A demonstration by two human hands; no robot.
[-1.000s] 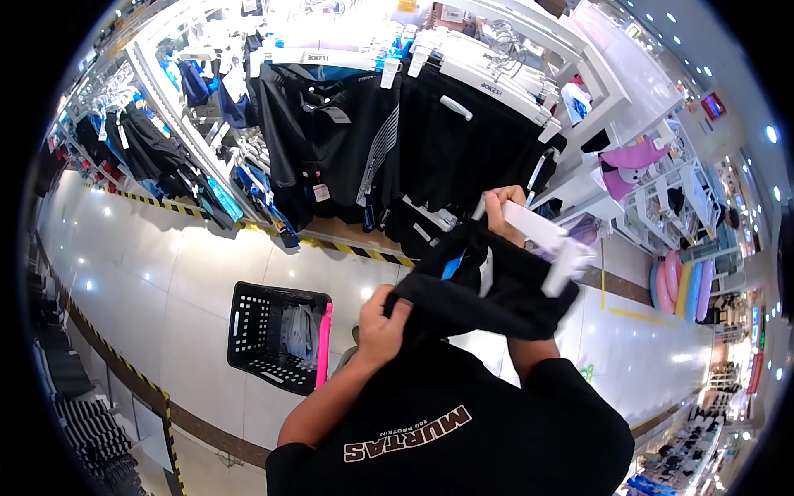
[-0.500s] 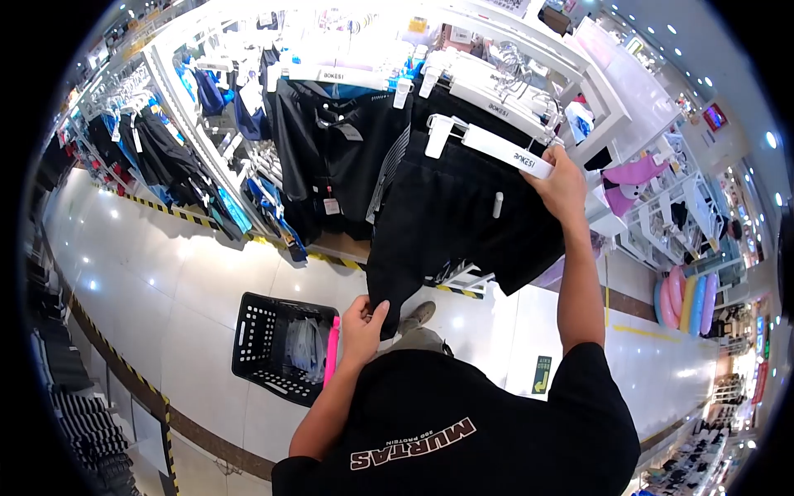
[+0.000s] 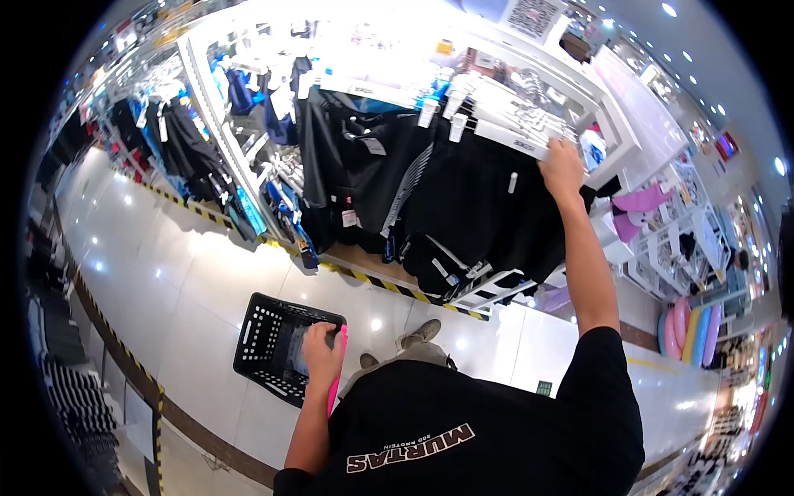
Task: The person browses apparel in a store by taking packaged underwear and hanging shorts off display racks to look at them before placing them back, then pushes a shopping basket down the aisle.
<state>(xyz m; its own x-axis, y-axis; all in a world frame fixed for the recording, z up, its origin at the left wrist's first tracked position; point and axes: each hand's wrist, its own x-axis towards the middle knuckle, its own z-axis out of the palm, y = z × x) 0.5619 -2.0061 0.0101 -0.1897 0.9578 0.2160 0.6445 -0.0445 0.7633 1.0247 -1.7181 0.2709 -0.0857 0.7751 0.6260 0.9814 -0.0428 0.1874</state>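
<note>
Hanging at the front of the white metal rack (image 3: 200,91), matte black shorts (image 3: 471,194) drape in wide, flat folds below a smooth, straight white hanger (image 3: 509,138)! Up at its end, the right hand (image 3: 564,169) has its fingers curled tight around the bar. Down low, the left hand (image 3: 322,351) is loosely bent, thumb apart from fingers, over the perforated black basket (image 3: 246,343), just beside its glossy pink handle (image 3: 336,384); contact there, I can't tell.
</note>
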